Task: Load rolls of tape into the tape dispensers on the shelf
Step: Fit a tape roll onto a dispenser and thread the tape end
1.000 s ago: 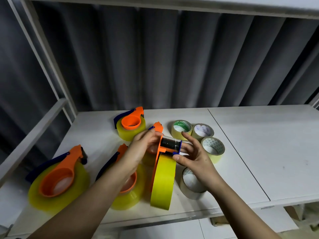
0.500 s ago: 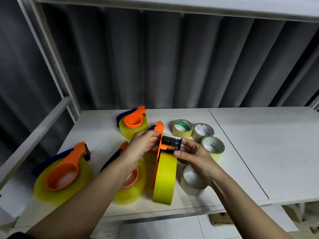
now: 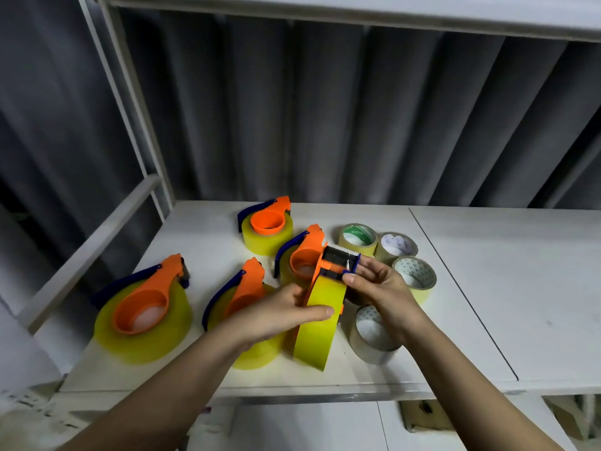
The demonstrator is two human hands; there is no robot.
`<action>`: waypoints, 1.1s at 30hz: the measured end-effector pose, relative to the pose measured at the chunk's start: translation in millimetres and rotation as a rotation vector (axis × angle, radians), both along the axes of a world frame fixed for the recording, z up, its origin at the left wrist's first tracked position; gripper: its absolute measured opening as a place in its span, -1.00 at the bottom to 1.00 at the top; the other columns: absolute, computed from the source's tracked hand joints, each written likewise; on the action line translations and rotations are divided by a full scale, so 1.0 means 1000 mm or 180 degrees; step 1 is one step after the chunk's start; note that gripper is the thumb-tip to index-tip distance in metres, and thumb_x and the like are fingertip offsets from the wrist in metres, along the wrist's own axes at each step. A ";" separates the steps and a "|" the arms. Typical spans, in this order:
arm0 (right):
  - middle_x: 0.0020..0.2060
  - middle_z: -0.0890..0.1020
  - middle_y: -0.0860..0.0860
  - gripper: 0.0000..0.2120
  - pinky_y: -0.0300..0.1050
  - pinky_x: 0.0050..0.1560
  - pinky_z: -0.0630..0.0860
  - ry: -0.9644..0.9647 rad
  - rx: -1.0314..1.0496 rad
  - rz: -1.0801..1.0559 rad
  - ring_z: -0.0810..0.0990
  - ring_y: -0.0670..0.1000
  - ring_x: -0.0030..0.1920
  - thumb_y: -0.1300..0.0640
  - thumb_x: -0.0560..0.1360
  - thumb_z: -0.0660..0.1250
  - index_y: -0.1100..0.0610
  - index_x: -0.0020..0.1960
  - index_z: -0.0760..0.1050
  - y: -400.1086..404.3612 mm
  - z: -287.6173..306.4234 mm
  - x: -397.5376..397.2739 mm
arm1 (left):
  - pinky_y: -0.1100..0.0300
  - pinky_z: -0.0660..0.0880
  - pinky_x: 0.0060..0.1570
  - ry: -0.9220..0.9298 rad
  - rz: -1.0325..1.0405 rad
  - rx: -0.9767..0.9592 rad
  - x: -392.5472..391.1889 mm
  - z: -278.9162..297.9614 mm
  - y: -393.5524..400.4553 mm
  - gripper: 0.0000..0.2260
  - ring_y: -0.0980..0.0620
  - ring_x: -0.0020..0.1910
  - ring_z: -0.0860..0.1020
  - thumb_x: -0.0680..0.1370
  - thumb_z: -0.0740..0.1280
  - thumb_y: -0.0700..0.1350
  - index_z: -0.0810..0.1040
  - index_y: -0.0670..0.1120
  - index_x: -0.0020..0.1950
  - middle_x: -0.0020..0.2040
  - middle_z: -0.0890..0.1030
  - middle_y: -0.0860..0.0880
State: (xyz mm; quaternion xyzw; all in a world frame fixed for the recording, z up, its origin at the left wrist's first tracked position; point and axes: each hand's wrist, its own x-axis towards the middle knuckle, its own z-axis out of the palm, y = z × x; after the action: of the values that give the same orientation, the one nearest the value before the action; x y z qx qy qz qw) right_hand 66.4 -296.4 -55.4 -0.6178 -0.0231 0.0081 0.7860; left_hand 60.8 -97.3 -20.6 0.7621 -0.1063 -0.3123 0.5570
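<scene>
Standing on edge near the front of the white shelf [image 3: 487, 288], a yellow roll [image 3: 320, 323] sits in an orange dispenser [image 3: 338, 262], held upright between both hands; the left hand [image 3: 279, 312] grips the roll from the left side, thumb laid across its yellow face, fingers hidden behind it; the right hand [image 3: 379, 286] pinches the dispenser's head just below the black roller, fingers curled at its right edge. Four more loaded dispensers lie flat on the shelf: a large one at far left [image 3: 143, 307], one just behind the left hand [image 3: 242, 297], one at the back [image 3: 268, 227], and one behind the held roll [image 3: 302, 255]; each has an orange frame with a blue handle over yellow tape. Loose rolls sit to the right of the held one: a green-cored roll [image 3: 357, 236], a white-cored roll beside it [image 3: 396, 247], a patterned roll [image 3: 414, 276] nearer, and a clear roll [image 3: 370, 336] partly under the right wrist. Grey curtain [image 3: 325, 109] hangs behind the shelf.
</scene>
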 end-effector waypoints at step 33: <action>0.03 0.65 0.10 -0.60 -0.05 -0.02 0.54 0.0201 -0.0741 0.0060 0.64 0.10 0.00 -0.12 0.57 0.24 0.13 0.26 0.47 0.070 0.109 0.073 | 0.19 0.60 -0.08 -0.1461 0.0173 -0.0113 0.063 0.093 0.049 -0.72 0.08 -0.08 0.64 0.42 0.50 -0.10 0.48 0.00 0.05 -0.08 0.66 0.05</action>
State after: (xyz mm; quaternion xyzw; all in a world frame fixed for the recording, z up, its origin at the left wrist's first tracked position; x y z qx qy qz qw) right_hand 139.4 -226.7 53.9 -0.7040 -0.0031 0.0376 0.7092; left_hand 124.1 -48.3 72.5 0.8058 -0.2151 -0.1137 0.5398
